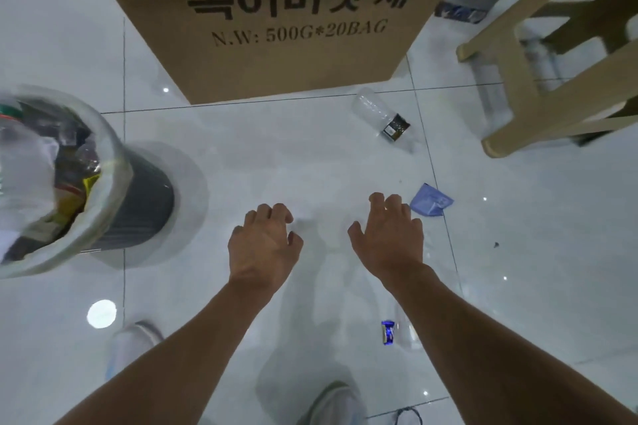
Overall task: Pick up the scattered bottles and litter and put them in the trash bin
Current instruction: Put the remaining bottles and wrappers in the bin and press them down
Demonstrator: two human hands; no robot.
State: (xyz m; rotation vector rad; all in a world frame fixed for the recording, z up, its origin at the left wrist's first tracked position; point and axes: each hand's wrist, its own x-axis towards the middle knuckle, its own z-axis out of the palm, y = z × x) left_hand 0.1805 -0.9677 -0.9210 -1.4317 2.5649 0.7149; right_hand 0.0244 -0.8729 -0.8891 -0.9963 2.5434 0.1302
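The trash bin (138,203), dark with a clear liner, stands at the left and holds bottles and wrappers. My left hand (264,243) and my right hand (388,235) hover over the white floor, fingers spread, holding nothing. A clear plastic bottle with a dark label (383,121) lies ahead to the right, by the box. Just beyond my right fingertips sits a crumpled blue wrapper (431,205). Under my right forearm lies another clear bottle with a blue label (397,333), partly hidden by the arm.
A large cardboard box (276,28) stands straight ahead. A beige plastic stool (552,62) is at the right, with more bottles (462,10) behind it. My white shoes (134,345) show at the bottom. A small dark scrap (496,245) lies right.
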